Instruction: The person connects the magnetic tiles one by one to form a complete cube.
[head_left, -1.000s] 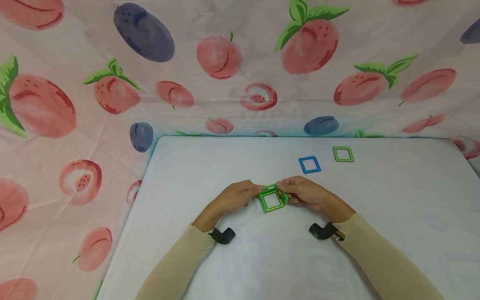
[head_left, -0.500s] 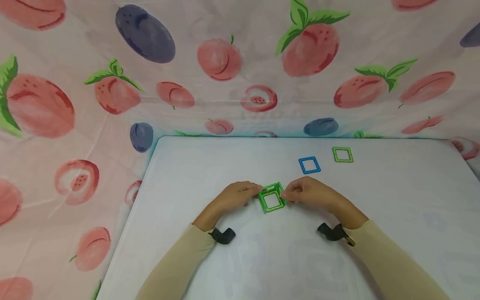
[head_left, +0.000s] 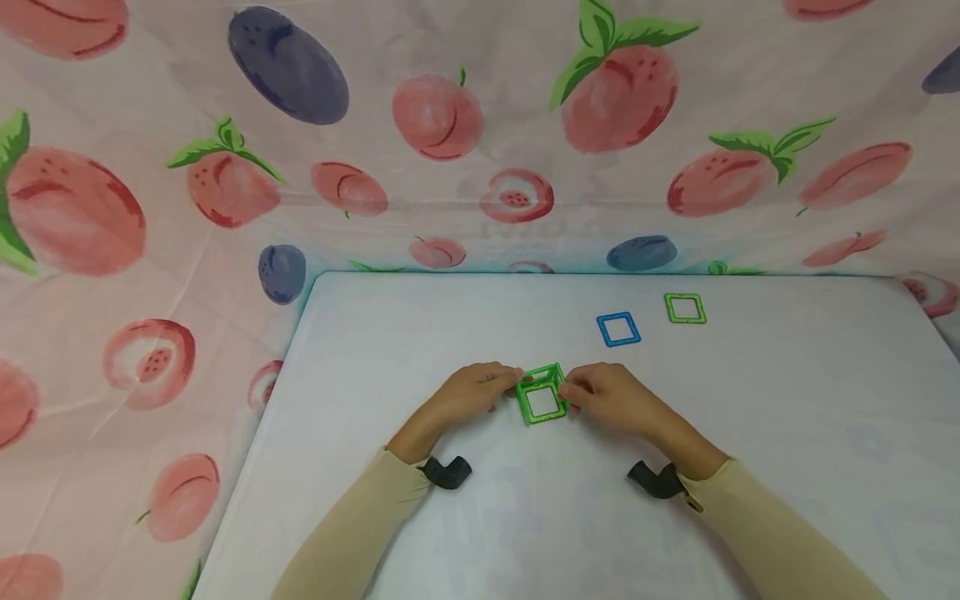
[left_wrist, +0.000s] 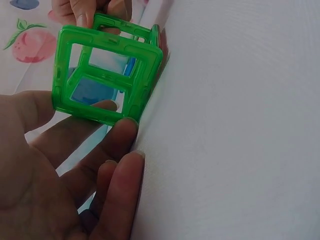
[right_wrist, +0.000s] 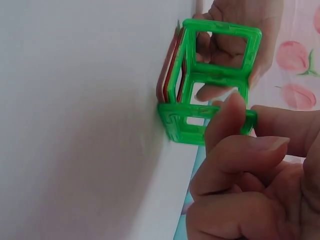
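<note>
Several green see-through square magnetic tiles stand joined as an open-topped box (head_left: 527, 407) on the white table, between the two hands. My left hand (head_left: 474, 392) holds the box's left side, its thumb and fingers at opposite edges of one tile (left_wrist: 61, 75) in the left wrist view. On the other side, my right hand (head_left: 613, 398) pinches the right-hand tile (right_wrist: 187, 111) between thumb and index finger, the other fingers curled. Flat beneath the green tiles shows the edge of a red tile (right_wrist: 173, 64) in the right wrist view.
Farther back on the white table (head_left: 405, 321) lie a blue square tile (head_left: 602, 332) and, to its right, another green square tile (head_left: 686, 321). A fruit-print cloth (head_left: 450, 200) hangs behind the table and along its left side.
The right-hand tile, tilted outward a second ago, now stands in line with the box. My right hand has shifted its hold along that tile. My left hand has stayed put.
</note>
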